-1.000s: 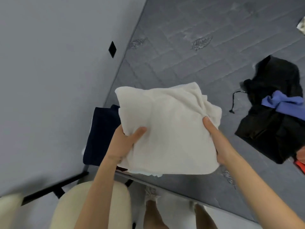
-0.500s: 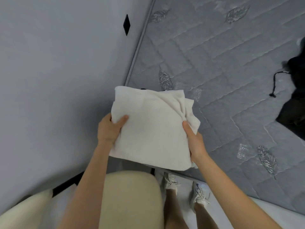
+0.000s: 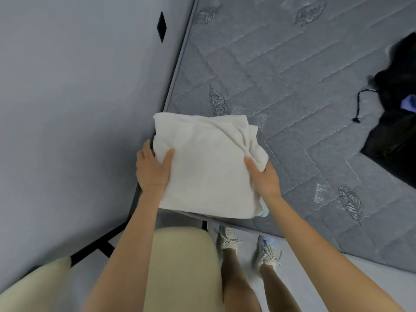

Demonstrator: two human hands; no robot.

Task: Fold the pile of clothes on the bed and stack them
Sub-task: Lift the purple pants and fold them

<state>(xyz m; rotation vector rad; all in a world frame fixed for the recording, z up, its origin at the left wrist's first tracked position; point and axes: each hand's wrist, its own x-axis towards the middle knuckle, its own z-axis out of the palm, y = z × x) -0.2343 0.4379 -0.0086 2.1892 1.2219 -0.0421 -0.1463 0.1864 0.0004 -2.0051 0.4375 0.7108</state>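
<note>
Where the grey quilted mattress [image 3: 292, 91] meets the pale grey wall [image 3: 78, 97], a folded cream-white garment [image 3: 207, 167] is held at the near corner of the bed, and whether it is resting on the mattress or is just above it cannot be told. Its left edge is pinched by the left hand [image 3: 153, 170], thumb laid on top and fingers tucked beneath; its bunched right edge is gripped by the right hand [image 3: 263, 179] in the same way. A sliver of pale blue fabric [image 3: 264, 211] is seen under the garment's near right corner. Leaf motifs are stitched into the mattress cover among chevron quilting lines. A black diamond-shaped mark [image 3: 161, 27] is set on the wall. At the right edge, well apart from the hands, a heap of black clothing [image 3: 396, 122] with a dangling drawstring [image 3: 360, 104] is spread on the mattress, with a bit of lilac cloth [image 3: 408, 103] lying on it. Below, a black bed frame [image 3: 99, 248], a light floor and two grey lace-up sneakers [image 3: 267, 253] are visible.
</note>
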